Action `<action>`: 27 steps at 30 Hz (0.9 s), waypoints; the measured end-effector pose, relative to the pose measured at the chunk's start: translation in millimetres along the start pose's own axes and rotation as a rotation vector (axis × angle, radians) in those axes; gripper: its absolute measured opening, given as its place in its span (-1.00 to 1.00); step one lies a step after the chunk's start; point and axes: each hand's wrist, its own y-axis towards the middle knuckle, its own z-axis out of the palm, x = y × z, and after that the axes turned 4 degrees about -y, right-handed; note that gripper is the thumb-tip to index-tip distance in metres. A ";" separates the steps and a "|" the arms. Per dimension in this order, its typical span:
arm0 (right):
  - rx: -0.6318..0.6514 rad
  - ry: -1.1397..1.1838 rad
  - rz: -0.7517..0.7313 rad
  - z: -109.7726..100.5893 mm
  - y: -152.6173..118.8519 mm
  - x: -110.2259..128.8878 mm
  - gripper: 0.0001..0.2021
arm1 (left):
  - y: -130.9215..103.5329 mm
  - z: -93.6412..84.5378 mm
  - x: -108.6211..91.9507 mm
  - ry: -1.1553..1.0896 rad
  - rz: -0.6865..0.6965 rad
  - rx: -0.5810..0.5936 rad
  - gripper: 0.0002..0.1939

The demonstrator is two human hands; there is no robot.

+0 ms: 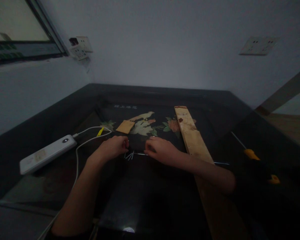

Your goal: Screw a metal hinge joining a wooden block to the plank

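My left hand is low over the dark glossy table, fingers curled together, just above a few thin metal pieces that look like nails. My right hand faces it with thumb and fingers bent toward each other, over the end of a thin shiny rod. What either hand grips is too small and dark to make out. A square tan piece lies just beyond my left hand. Under my right forearm runs a long wooden board.
A white power bank with a white cable lies at the left, near a yellow strip. A screwdriver with a yellow and black handle is at the right. Walls with sockets stand behind the table.
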 end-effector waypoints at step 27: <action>-0.172 0.013 0.241 45.2 -123.1 -60.1 -0.45 | 0.0 13.8 -27.3 0.081 0.085 -0.052 -0.84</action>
